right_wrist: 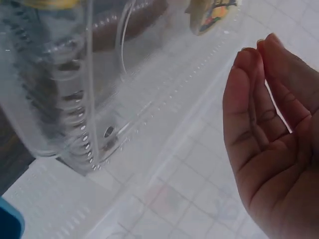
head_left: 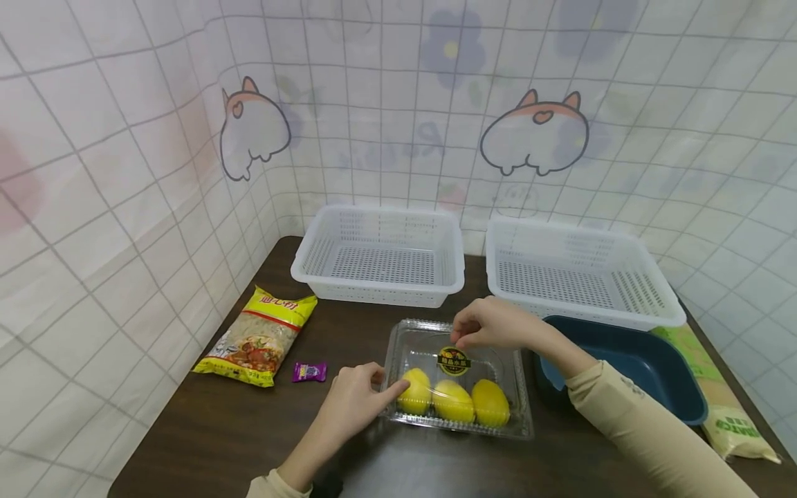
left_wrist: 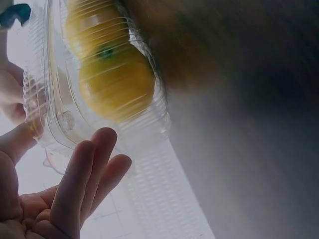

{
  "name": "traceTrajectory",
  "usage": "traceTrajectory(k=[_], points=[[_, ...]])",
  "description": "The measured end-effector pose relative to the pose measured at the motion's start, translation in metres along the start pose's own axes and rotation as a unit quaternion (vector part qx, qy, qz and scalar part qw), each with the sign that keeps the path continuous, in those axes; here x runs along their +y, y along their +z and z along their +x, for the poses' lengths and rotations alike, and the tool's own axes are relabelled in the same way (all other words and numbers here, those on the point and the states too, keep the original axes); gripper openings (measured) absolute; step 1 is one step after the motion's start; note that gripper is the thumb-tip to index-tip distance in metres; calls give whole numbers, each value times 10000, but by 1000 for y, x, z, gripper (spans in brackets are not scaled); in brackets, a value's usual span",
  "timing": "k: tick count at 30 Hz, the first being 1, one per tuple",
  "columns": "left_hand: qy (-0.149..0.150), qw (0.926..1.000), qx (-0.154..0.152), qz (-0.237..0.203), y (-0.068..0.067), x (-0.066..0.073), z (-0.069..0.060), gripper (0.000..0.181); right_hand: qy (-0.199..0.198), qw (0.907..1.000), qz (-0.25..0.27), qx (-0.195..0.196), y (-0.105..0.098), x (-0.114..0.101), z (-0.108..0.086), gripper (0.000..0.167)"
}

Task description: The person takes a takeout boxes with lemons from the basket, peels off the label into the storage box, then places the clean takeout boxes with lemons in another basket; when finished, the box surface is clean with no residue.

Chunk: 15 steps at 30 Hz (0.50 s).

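A clear lidded plastic box (head_left: 521, 387) holds yellow fruit (head_left: 453, 401), three of them visible along its near side, and has a round black-and-gold sticker (head_left: 454, 361) on the lid. The left hand (head_left: 355, 401) is at the box's left side; in the left wrist view this hand (left_wrist: 70, 194) has its thumb at the lid's edge and its fingers extended beside the wall. Above the lid by the sticker is the right hand (head_left: 495, 324). In the right wrist view the right hand (right_wrist: 279, 129) has curled fingers, tips close to the thumb, with nothing visible between them.
Two white perforated baskets (head_left: 380, 293) (head_left: 579, 310) stand at the back. A blue tub (head_left: 629, 360) is on the right, with a green-and-white bag (head_left: 735, 425) beyond it. At the left lie a yellow food bag (head_left: 258, 335) and a small purple packet (head_left: 309, 372).
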<state>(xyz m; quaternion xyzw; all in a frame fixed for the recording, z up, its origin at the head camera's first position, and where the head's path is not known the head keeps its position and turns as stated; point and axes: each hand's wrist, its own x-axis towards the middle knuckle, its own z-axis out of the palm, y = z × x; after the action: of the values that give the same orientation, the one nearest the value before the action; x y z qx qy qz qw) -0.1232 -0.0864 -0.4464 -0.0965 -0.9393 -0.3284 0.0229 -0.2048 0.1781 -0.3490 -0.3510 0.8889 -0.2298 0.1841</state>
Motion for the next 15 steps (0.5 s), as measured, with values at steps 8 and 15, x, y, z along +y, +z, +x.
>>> traceTrajectory(k=[8, 15], points=[[-37, 9999, -93, 32, -3, 1, 0, 54, -308, 9982, -306, -403, 3, 1, 30, 4], [-70, 9997, -215, 22, -4, 2, 0, 51, -342, 9949, -458, -827, 14, 5, 42, 5]])
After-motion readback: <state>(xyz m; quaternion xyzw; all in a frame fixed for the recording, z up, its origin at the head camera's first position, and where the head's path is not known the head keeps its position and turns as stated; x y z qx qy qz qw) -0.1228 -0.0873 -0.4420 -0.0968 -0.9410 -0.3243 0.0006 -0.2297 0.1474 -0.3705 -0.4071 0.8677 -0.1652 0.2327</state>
